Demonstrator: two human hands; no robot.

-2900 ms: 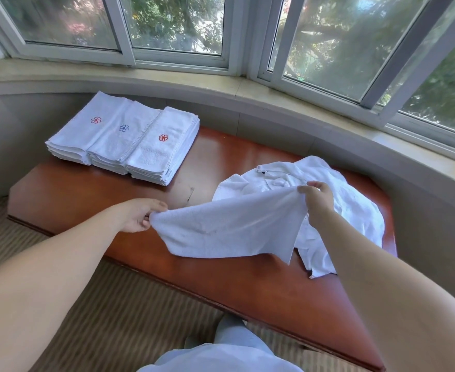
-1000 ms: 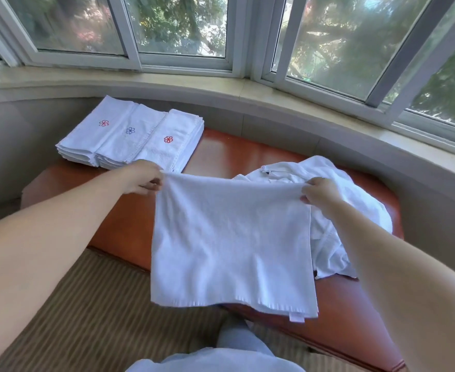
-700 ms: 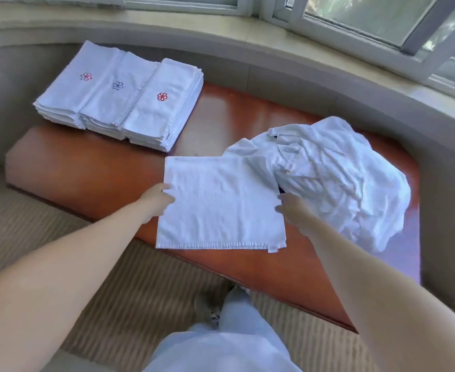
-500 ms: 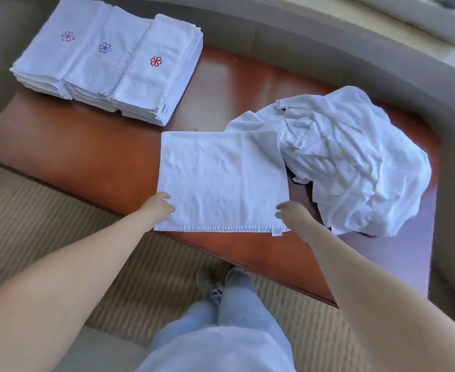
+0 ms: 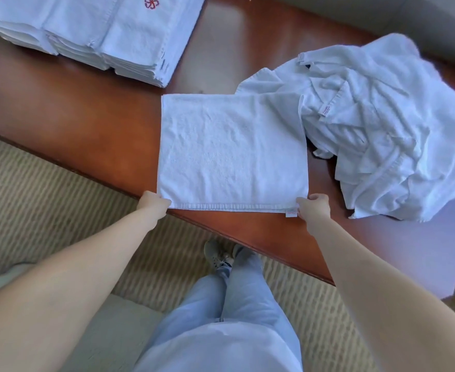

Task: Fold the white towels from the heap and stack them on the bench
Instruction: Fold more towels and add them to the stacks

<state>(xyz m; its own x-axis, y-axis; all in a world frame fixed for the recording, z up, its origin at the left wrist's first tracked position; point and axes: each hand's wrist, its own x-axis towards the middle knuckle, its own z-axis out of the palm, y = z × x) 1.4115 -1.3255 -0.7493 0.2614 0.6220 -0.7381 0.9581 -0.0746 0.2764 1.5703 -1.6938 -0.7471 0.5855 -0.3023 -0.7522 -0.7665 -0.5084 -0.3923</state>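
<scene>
A white towel (image 5: 231,154) lies spread flat on the red-brown bench (image 5: 92,114), its near hem along the bench's front edge. My left hand (image 5: 154,204) pinches the towel's near left corner. My right hand (image 5: 313,208) pinches the near right corner, beside a small label. The heap of crumpled white towels (image 5: 387,124) sits to the right, touching the flat towel's far right edge. Stacks of folded white towels (image 5: 92,30) with a red flower mark stand at the bench's far left.
The bench's front edge runs diagonally from left to lower right. Striped beige carpet (image 5: 46,200) lies below it. My legs in light jeans and a shoe (image 5: 218,256) stand close to the bench. A grey wall runs behind the bench.
I lifted the towel, held it hanging by its top corners, then laid it flat on the bench. My hands slid to its near corners and the view tilted downward.
</scene>
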